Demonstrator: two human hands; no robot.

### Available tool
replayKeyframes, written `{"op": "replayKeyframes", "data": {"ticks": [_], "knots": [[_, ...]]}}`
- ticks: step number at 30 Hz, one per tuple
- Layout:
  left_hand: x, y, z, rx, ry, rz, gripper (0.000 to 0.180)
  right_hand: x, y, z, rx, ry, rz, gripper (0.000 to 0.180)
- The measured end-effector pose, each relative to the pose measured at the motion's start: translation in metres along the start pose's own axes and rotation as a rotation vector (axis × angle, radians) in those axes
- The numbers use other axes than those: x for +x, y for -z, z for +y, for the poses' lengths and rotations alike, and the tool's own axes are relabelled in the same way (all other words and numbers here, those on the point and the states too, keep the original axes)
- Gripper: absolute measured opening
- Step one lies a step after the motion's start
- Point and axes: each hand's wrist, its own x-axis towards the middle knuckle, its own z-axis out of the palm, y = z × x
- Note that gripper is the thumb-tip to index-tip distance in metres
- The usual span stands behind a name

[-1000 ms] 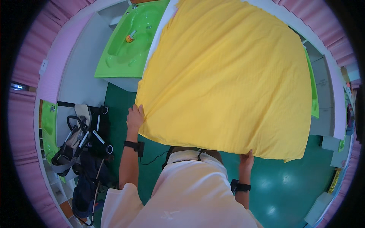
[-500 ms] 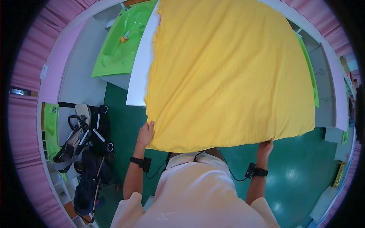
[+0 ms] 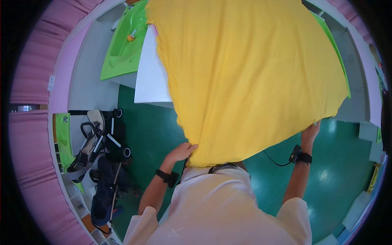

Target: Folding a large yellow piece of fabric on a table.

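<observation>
L hand (image 3: 179,153) pinched nr corner of creased yellow fabric sheet (image 3: 253,81); R hand (image 3: 310,132) gripped nr edge. White flat tabletop (image 3: 152,75) was part-covered; L portion bare, creases unsmoothed.

There's the white tabletop (image 3: 151,79) ahead of me, yellow cloth (image 3: 253,77) spread across it, a strip showing at left! Below, the green floor (image 3: 149,126) carries a black-framed stroller (image 3: 92,143) beside a navy stroller (image 3: 102,196).
</observation>
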Motion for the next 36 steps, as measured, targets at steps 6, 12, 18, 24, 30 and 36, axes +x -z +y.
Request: {"op": "replayKeyframes", "data": {"ticks": [6,12,18,24,30,36], "knots": [[0.021,0.015,0.047,0.322,-0.249,-0.308,0.044,-0.076,0.055,0.120,-0.256,-0.260,-0.100,0.049],[0.053,0.163,0.094,0.273,-0.232,0.147,0.028,-0.229,-0.059,0.146,-0.497,-0.621,0.049,0.057],[0.155,0.286,0.106,-0.336,-0.388,0.935,0.028,-0.269,-0.089,0.195,-0.328,-0.838,0.019,0.038],[0.224,0.328,0.089,-0.196,-0.417,0.753,0.031,-0.285,-0.138,0.208,-0.143,-0.523,0.247,0.038],[0.188,0.323,0.024,-0.134,-0.294,0.682,0.030,-0.291,-0.099,0.216,-0.242,-0.366,0.589,0.038],[0.100,0.210,0.035,-0.261,-0.094,0.194,0.029,-0.284,0.030,0.166,-0.342,-0.060,0.814,0.034]]}}
